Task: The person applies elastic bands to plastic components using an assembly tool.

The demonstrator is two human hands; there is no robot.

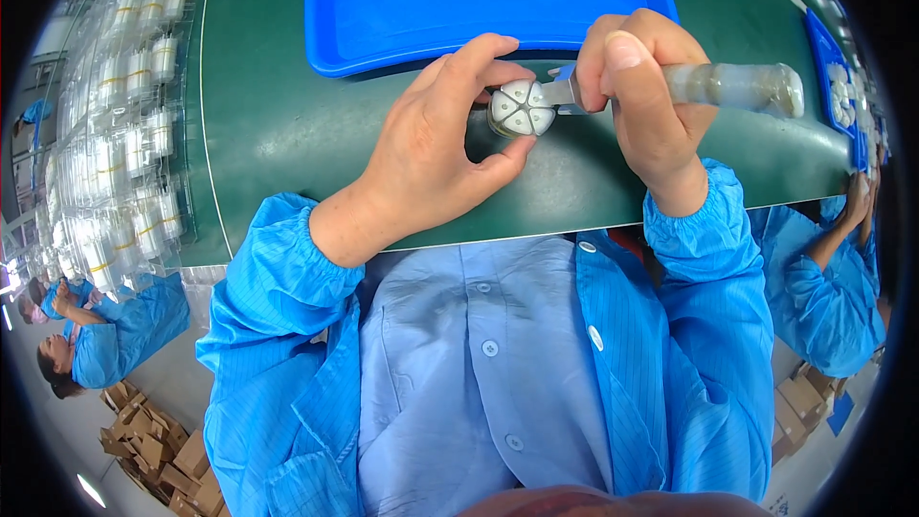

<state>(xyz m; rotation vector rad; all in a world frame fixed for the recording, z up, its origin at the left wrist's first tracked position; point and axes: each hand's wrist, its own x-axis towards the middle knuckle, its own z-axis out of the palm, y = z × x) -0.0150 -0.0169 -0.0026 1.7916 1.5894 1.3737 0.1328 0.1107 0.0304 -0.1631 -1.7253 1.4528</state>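
Observation:
My left hand [431,139] grips a small round part [522,107] between thumb and fingers. Its top shows several white wedge-shaped segments, arranged in a ring with dark gaps between them; its side is mostly hidden. In my right hand [651,96] is a tool with a thick, translucent, tape-wrapped handle [742,88] pointing right. A flat metal blade [559,93] sticks out of my fingers toward the left, its tip at the right edge of the round part. Whether the tip presses in or just touches, I cannot tell. Both hands are above the green tabletop [287,153].
Just beyond my hands lies a large blue tray [488,0]. Stacked clear plastic trays [124,124] with white parts line the left side. At far right, a blue bin [831,77] holds white pieces near a co-worker's sleeve [828,297]. Cardboard pieces [163,450] lie on the floor.

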